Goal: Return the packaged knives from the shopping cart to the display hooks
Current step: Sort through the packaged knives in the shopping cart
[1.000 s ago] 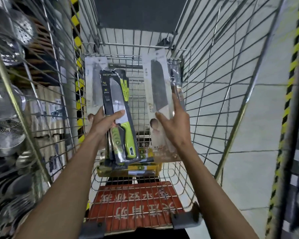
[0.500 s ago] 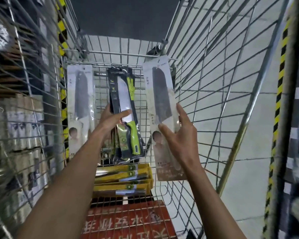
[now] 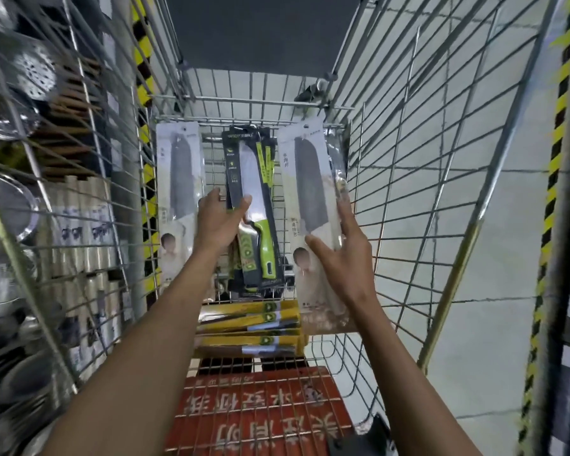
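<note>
Inside the wire shopping cart (image 3: pixel 392 179), my left hand (image 3: pixel 219 222) grips a bunch of black packaged knives with green handles (image 3: pixel 254 199), thumb across the front pack. My right hand (image 3: pixel 346 255) holds a pale packaged cleaver (image 3: pixel 310 192) upright, thumb on its front and fingers behind its right edge, with another clear pack behind it. A second pale packaged cleaver (image 3: pixel 178 192) leans against the cart's left wall. Several yellow knife packs (image 3: pixel 250 327) lie flat on the cart floor below.
A red child-seat flap with white characters (image 3: pixel 260 416) lies at the cart's near end. Shelves of steel strainers and cookware (image 3: pixel 30 70) and rolled goods (image 3: pixel 86 225) stand to the left. Yellow-black striped posts (image 3: pixel 145 93) flank the cart; pale floor tiles lie to the right.
Both hands have lifted their knife packs higher and held them more upright. The view has shifted, uncovering the yellow packs on the cart floor.
</note>
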